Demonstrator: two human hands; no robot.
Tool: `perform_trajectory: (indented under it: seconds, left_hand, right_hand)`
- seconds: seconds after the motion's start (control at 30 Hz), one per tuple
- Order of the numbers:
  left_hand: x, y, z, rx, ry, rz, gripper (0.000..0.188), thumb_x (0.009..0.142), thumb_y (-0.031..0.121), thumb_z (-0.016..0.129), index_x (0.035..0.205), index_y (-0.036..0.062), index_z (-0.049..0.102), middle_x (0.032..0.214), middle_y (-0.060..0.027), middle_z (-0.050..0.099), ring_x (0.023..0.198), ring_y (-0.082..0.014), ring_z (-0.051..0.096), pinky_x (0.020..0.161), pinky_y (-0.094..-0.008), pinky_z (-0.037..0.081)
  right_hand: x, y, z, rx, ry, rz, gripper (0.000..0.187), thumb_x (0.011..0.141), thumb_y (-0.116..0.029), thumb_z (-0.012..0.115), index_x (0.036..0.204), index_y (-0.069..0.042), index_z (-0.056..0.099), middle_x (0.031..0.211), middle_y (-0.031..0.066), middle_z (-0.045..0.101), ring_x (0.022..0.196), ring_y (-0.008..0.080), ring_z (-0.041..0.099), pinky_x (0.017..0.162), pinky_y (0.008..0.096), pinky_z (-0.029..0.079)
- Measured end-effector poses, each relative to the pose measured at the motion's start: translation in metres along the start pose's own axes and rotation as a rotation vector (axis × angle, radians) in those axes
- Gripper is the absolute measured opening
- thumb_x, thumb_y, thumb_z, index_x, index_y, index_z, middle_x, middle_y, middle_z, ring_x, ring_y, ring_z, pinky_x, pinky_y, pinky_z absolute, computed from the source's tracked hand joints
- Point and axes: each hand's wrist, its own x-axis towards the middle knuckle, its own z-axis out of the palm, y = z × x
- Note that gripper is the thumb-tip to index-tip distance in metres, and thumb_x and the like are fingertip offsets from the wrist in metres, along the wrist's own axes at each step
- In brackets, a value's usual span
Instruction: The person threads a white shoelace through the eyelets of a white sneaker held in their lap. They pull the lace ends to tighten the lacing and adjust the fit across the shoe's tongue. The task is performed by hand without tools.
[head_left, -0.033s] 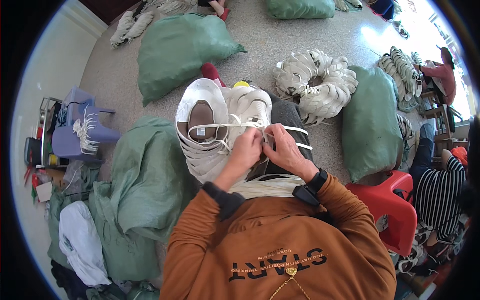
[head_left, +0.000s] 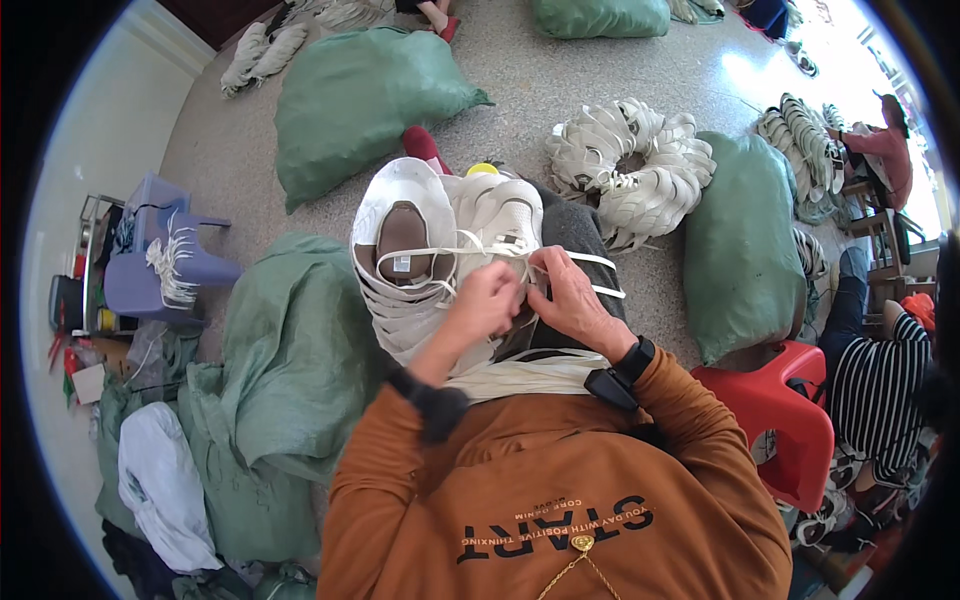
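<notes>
Two hands are working over one white shoe upper (head_left: 517,212) in the head view, which is resting on the person's lap beside a stack of nested uppers (head_left: 385,318). The left hand (head_left: 488,298) is bunching its fingers just beside the opening; blur is hiding whether they are gripping anything. The right hand (head_left: 572,292) is curling at the upper's edge, thumb and forefinger narrowly apart, any pinch being impossible to confirm. A white lace (head_left: 592,259) is crossing the front, so threading is seemingly partly done; its loose lengths are suggesting more remains. Spare laces (head_left: 535,374) are lying across the lap.
</notes>
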Motion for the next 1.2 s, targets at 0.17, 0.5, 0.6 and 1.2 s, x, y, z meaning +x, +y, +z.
perform_trajectory:
  seconds: [0.17,0.5,0.6,1.2]
  left_hand:
    - [-0.088,0.02,-0.124,-0.579,-0.098,-0.089,0.005,0.096,0.007,0.063,0.092,0.0042,0.062,0.064,0.0025,0.057,0.05,-0.0069,0.054,0.048,-0.0217,0.047]
    - [-0.054,0.001,-0.069,0.478,0.338,0.371,0.016,0.088,0.006,0.07,0.104,0.0013,0.068,0.096,-0.0082,0.064,0.084,-0.0239,0.064,0.075,-0.035,0.052]
    - [-0.031,0.01,-0.042,0.686,0.359,0.637,0.023,0.082,0.003,0.073,0.104,0.0031,0.067,0.099,-0.0111,0.064,0.092,-0.0293,0.063,0.082,-0.0381,0.051]
    - [0.007,0.001,-0.022,0.829,0.398,0.816,0.023,0.077,0.008,0.077,0.098,0.0085,0.067,0.097,-0.0078,0.063,0.095,-0.0287,0.06,0.092,-0.0425,0.043]
  right_hand:
    - [0.005,-0.012,-0.006,0.018,-0.046,0.032,0.034,0.085,-0.009,0.067,0.114,0.0,0.051,0.105,0.0217,0.055,0.097,0.0429,0.058,0.084,0.0459,0.048]
    - [0.03,0.007,-0.011,-0.267,0.182,-0.315,0.014,0.083,-0.003,0.067,0.096,-0.004,0.061,0.098,0.011,0.06,0.097,0.0352,0.059,0.088,0.0459,0.046]
    - [0.011,-0.009,-0.011,-0.046,0.043,-0.166,0.013,0.085,-0.002,0.067,0.097,-0.003,0.06,0.093,0.0133,0.06,0.084,0.0355,0.062,0.076,0.0434,0.05]
    - [0.023,-0.006,-0.015,0.652,-0.236,0.541,0.024,0.097,-0.021,0.065,0.089,0.002,0.067,0.069,0.0043,0.063,0.059,0.0133,0.06,0.053,0.0284,0.048]
